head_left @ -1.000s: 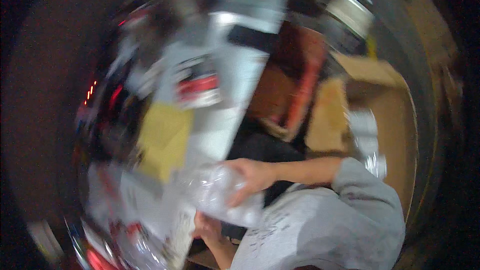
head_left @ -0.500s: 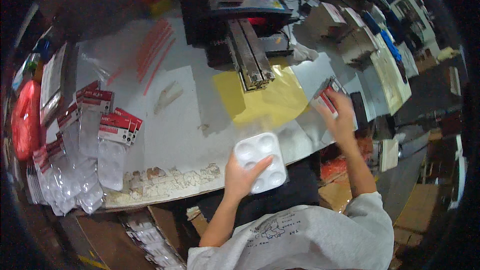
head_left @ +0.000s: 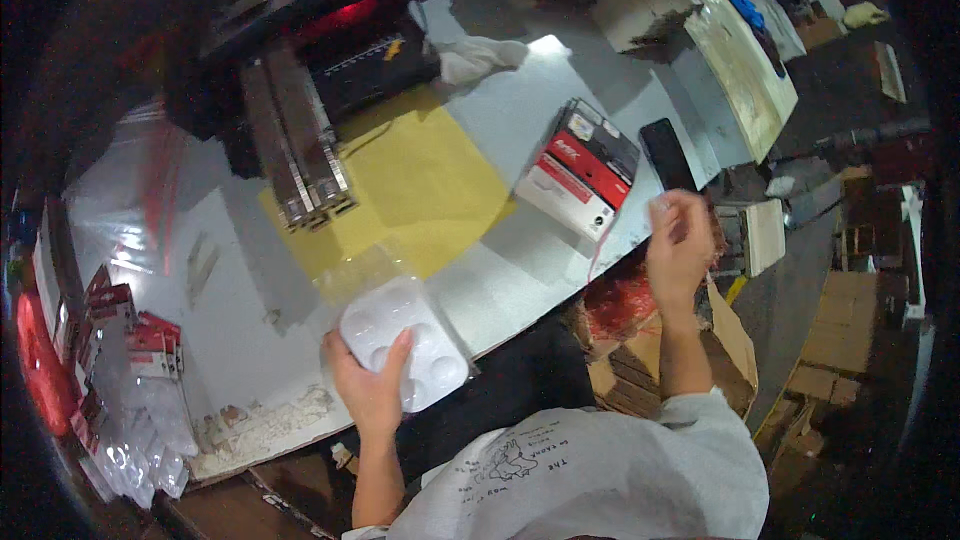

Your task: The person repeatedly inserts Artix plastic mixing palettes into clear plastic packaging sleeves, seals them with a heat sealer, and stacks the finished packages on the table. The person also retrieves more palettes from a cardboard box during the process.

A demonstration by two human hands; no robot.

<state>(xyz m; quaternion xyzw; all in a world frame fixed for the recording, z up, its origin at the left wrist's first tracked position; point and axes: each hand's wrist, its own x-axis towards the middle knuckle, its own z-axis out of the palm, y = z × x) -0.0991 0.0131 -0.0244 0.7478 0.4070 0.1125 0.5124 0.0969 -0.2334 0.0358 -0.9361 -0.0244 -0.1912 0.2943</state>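
My left hand [head_left: 368, 388] is closed around a white plastic paint palette [head_left: 425, 358] with round wells, the thumb across its face. The palette sits in a clear plastic sleeve [head_left: 362, 268] whose end sticks out toward the yellow sheet. My right hand [head_left: 683, 245] hovers past the table's front edge, near a black phone [head_left: 667, 153]. Its fingers are curled together and a little blurred; what they hold, if anything, cannot be made out. To the left of it lies a stack of red, white and black header cards [head_left: 580, 175].
A long metal-barred machine [head_left: 295, 145] with a red light stands over a yellow sheet [head_left: 415, 190]. Bagged palettes with red cards [head_left: 140, 410] are heaped at the left. Cardboard boxes [head_left: 640, 10] stand at the back right, and an open carton [head_left: 725, 350] sits below the table's edge.
My right hand has come off the card stack, moving toward me and rightward of it. My left hand still grips the palette. The whole view has turned and shifted to the right.
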